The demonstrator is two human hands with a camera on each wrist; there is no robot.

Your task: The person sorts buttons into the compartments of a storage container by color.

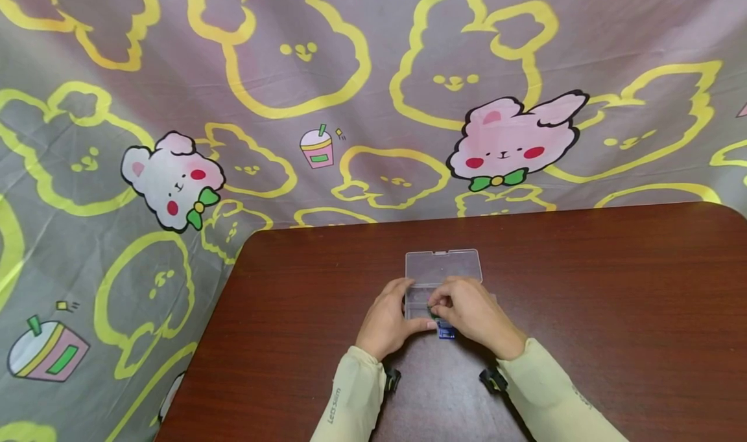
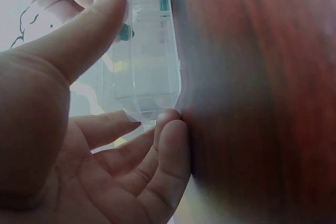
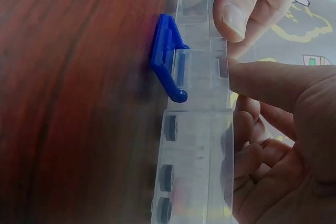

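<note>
A clear plastic box [image 1: 417, 311] with a blue latch [image 3: 164, 59] sits on the table, its transparent lid [image 1: 443, 267] raised at the back. My left hand [image 1: 386, 322] holds the box's left end, thumb along the front and fingers around the far side. Over the box's inside, my right hand [image 1: 475, 315] pinches a small dark green piece [image 1: 433, 311]. That green piece [image 2: 125, 32] also shows in the left wrist view, at the box's upper edge. Its exact kind is too small to tell. Several dark round pieces [image 3: 170, 128] show through the box wall in the right wrist view.
The brown wooden table [image 1: 292, 338] extends around the box on all sides. Behind and to the left hangs a cloth [image 1: 373, 92] printed with cartoon animals. Dark straps with small devices [image 1: 493, 380] are worn at both wrists, over pale sleeves [image 1: 356, 396].
</note>
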